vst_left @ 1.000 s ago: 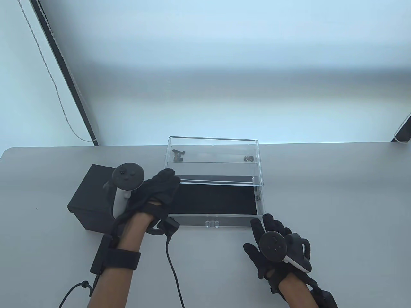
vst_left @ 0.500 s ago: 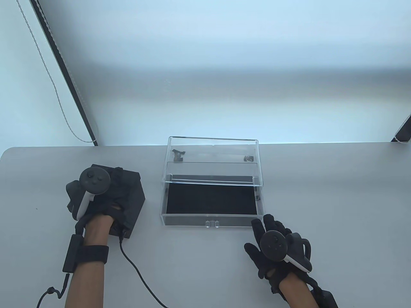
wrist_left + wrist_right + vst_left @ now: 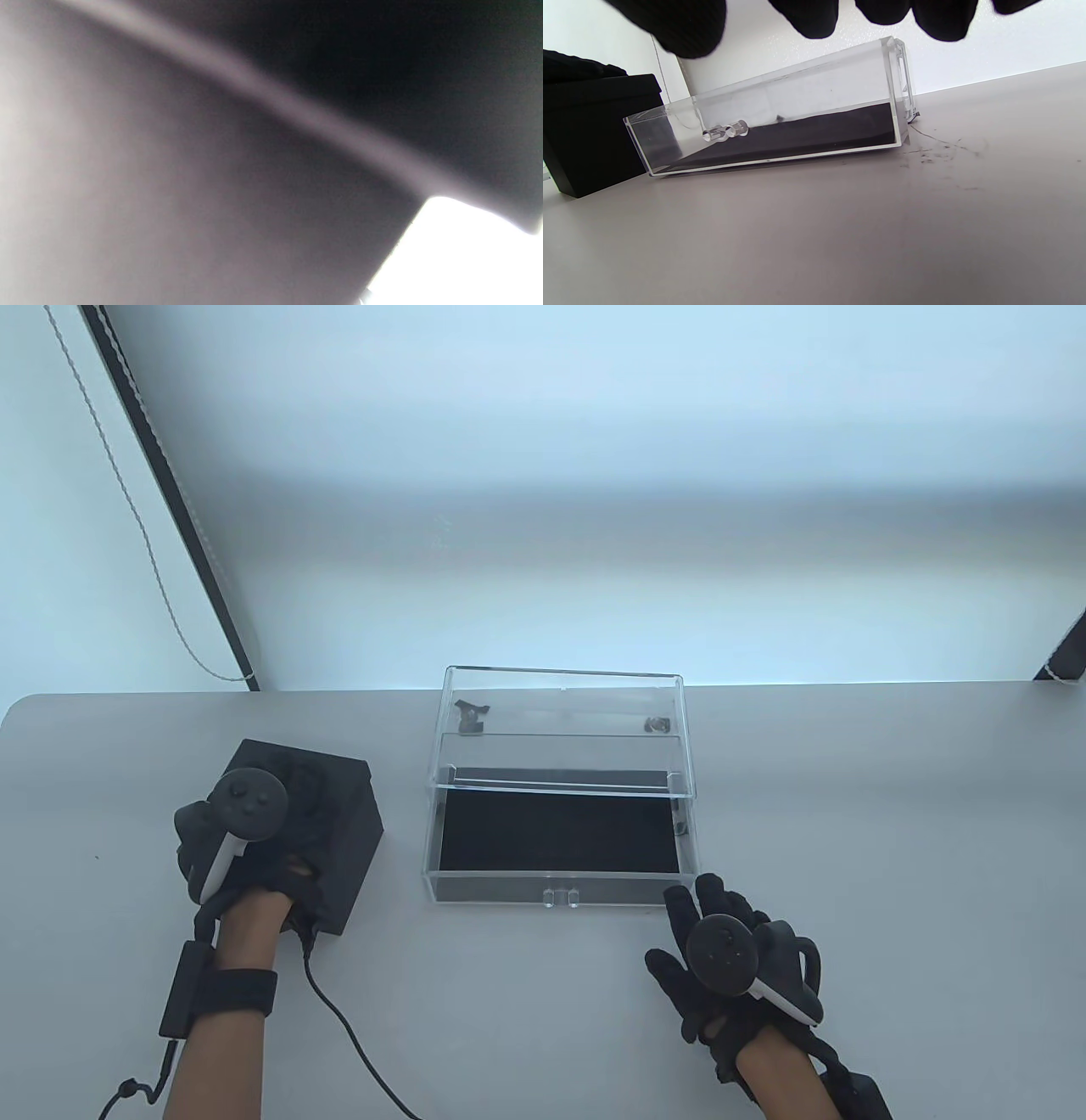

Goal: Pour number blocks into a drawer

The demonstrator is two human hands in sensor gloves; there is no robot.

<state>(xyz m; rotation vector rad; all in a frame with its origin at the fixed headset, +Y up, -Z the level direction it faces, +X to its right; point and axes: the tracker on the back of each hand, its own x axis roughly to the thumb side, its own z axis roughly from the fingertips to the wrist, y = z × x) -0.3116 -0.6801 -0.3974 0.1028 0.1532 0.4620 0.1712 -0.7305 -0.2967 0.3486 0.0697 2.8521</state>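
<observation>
A black lidded box (image 3: 344,823) stands on the table left of the drawer; no number blocks show. My left hand (image 3: 254,831) lies over its top and left side, fingers curled on the lid, gripping it. The left wrist view shows only a blurred dark surface (image 3: 212,190) very close. A clear acrylic drawer (image 3: 560,882) with a black lining is pulled out of its clear housing (image 3: 564,687) and stands empty. My right hand (image 3: 721,959) rests flat and open on the table by the drawer's front right corner. The right wrist view shows the drawer (image 3: 797,127), its knob (image 3: 725,130) and the box (image 3: 594,140).
The grey table (image 3: 848,814) ends at a pale wall behind the housing. A black cable (image 3: 356,1035) trails from my left wrist across the table's front. A cord (image 3: 153,551) hangs along a dark strip at the far left.
My left hand moved from the drawer's left rear corner leftward onto the black box and settled there. The right hand, the box and the drawer have not moved.
</observation>
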